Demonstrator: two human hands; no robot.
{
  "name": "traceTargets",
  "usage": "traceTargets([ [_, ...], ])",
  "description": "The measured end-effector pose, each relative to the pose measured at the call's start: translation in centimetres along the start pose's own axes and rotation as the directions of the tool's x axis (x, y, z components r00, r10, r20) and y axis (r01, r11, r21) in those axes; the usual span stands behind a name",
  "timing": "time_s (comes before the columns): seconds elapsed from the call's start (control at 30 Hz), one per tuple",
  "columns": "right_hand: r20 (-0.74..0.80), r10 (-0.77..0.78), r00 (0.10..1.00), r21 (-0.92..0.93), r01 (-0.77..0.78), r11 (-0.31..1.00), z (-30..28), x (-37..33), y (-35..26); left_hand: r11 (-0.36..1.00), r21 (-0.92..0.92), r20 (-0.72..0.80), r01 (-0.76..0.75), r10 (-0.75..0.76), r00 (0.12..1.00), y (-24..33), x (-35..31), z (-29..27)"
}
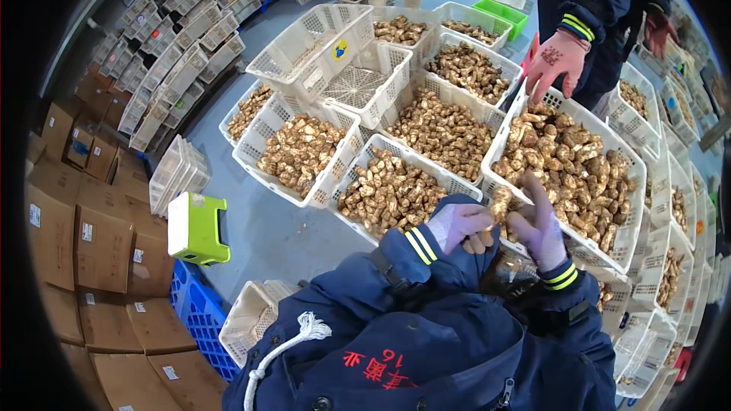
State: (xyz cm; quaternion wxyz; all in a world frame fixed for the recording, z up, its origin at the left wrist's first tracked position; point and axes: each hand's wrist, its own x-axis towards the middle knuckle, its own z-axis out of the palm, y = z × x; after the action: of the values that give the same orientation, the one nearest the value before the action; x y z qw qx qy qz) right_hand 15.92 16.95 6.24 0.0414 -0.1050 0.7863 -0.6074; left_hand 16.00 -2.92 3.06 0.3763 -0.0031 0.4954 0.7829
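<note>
Mushroom on my feed: pinched in my left hand's fingertips, by the near rim of a loaded crate; my right hand, unclenched, spreads its fingers just beside it.

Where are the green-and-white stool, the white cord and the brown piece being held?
Green-and-white stool [202, 230]: head view, on its green side.
White cord [311, 327]: head view, its frayed end.
Brown piece [500, 202]: head view, its middle.
</note>
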Motion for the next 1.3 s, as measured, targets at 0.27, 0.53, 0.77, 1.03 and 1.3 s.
traceTargets([
  [0.27, -0.043, 0.123, 0.991, 0.193, -0.113, 0.975, -3.7, -2.6, 3.3, 0.989, 0.143, -0.662, 0.040, 0.066, 0.747, 9.7, -2.4, -11.3],
  [0.53, -0.041, 0.106, 0.994, 0.075, -0.102, 0.992, -3.0, -3.5, 2.0, 0.832, 0.400, -0.567, -0.384, 0.554, 0.609, 13.4, -4.4, -16.9],
  [0.77, -0.046, 0.100, 0.994, 0.002, -0.100, 0.995, -4.7, -5.2, 3.1, 0.984, 0.157, -0.649, -0.082, 0.166, 0.742, 0.2, -4.9, -13.5],
  [1.03, -0.014, 0.320, 0.947, -0.346, -0.305, 0.887, -7.2, -9.5, -0.5, 0.969, 0.189, -0.446, -0.156, 0.227, 0.866, -0.8, -1.4, -10.2],
  [1.3, 0.175, -0.428, 0.886, -0.715, 0.414, 0.564, -9.3, -12.3, 7.3, 0.966, 0.233, -0.356, -0.108, 0.188, 0.915, 1.0, 0.8, -6.4],
])
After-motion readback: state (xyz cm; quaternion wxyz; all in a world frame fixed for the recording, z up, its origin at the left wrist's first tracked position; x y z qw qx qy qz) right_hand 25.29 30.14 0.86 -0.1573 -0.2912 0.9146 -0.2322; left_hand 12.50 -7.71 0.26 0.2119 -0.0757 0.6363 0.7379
